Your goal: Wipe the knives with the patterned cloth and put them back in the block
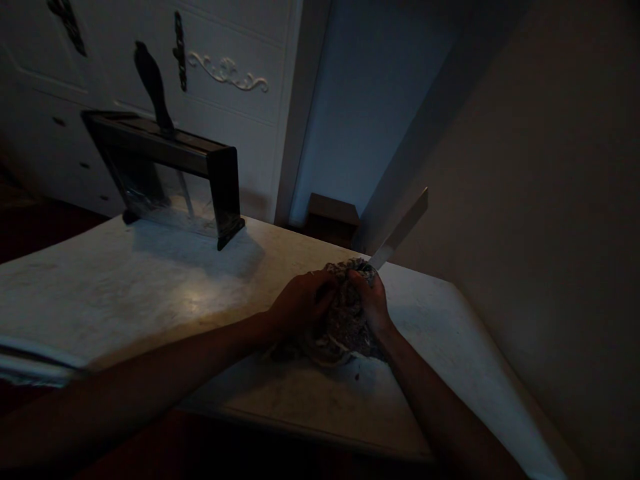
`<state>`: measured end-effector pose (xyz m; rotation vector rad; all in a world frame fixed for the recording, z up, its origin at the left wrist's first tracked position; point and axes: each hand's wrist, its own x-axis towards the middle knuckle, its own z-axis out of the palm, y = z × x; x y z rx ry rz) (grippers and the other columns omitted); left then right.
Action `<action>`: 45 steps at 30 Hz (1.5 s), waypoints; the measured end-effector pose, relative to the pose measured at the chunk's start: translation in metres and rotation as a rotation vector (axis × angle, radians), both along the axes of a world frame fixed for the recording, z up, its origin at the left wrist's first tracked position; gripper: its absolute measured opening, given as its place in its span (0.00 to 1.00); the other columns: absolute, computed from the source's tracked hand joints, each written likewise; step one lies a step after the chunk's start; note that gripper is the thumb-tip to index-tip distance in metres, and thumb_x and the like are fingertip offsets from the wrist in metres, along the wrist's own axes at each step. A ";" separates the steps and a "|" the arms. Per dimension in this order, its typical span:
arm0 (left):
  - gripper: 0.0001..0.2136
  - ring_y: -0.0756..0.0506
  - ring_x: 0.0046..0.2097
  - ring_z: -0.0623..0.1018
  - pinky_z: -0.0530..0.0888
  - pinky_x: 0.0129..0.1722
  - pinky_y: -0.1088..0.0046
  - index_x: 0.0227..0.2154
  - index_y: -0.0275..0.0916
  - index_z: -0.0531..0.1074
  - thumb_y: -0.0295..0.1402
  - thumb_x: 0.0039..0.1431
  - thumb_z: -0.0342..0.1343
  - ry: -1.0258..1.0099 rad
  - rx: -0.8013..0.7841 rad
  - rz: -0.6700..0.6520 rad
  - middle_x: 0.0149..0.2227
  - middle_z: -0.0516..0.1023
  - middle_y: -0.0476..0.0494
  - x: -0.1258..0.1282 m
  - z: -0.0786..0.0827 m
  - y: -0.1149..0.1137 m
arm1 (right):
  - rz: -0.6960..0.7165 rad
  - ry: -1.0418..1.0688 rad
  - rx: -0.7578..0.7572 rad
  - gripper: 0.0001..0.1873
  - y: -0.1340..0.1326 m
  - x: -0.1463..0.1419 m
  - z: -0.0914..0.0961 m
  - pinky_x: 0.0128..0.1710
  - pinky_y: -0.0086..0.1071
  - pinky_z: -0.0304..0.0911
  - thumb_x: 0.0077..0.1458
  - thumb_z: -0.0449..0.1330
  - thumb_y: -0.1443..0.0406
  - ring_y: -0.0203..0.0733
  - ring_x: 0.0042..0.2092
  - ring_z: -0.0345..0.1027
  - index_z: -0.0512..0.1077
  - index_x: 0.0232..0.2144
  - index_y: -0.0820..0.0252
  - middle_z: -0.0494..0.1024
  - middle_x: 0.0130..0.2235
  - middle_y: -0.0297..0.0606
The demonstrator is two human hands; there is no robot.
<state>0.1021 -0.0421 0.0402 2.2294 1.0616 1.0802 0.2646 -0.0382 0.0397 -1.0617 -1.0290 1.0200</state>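
In dim light both my hands meet over a patterned cloth (343, 327) bunched on a pale countertop (150, 293). My left hand (300, 303) is curled round the cloth's left side. My right hand (370, 300) grips the cloth's top, where it wraps the handle end of a large knife (403, 230). The bare blade sticks out up and to the right, away from me.
A dark knife block (170, 177) with a clear front stands at the back left of the counter, one black handle (153, 83) rising from it. White cabinet doors (235, 87) are behind it. A wall runs along the right. A small dark box (333, 213) sits beyond the counter.
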 end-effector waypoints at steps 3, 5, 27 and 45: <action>0.07 0.44 0.36 0.78 0.73 0.36 0.69 0.38 0.38 0.73 0.35 0.60 0.54 -0.031 -0.078 0.016 0.36 0.79 0.43 0.000 0.002 -0.001 | -0.019 -0.002 -0.014 0.23 -0.001 -0.001 0.002 0.33 0.33 0.68 0.39 0.70 0.53 0.39 0.32 0.70 0.71 0.35 0.58 0.78 0.32 0.32; 0.09 0.44 0.36 0.78 0.73 0.37 0.68 0.38 0.38 0.73 0.37 0.59 0.55 -0.042 -0.110 0.013 0.36 0.80 0.43 0.000 0.003 -0.001 | -0.025 -0.004 -0.018 0.23 -0.001 0.000 0.002 0.32 0.33 0.67 0.38 0.70 0.52 0.39 0.32 0.70 0.71 0.34 0.58 0.77 0.31 0.31; 0.28 0.37 0.52 0.71 0.70 0.51 0.55 0.49 0.39 0.66 0.41 0.45 0.67 -0.133 -0.053 0.125 0.50 0.71 0.37 -0.003 -0.001 0.008 | 0.134 0.107 -0.096 0.23 -0.004 0.005 -0.001 0.28 0.33 0.69 0.37 0.70 0.52 0.39 0.28 0.69 0.71 0.35 0.55 0.78 0.30 0.33; 0.08 0.47 0.30 0.69 0.63 0.31 0.71 0.22 0.40 0.63 0.34 0.50 0.57 0.029 -0.106 0.034 0.24 0.68 0.50 -0.006 0.010 0.005 | 0.189 0.131 -0.098 0.26 -0.005 0.006 -0.002 0.30 0.35 0.69 0.35 0.71 0.48 0.43 0.30 0.72 0.70 0.34 0.54 0.77 0.29 0.32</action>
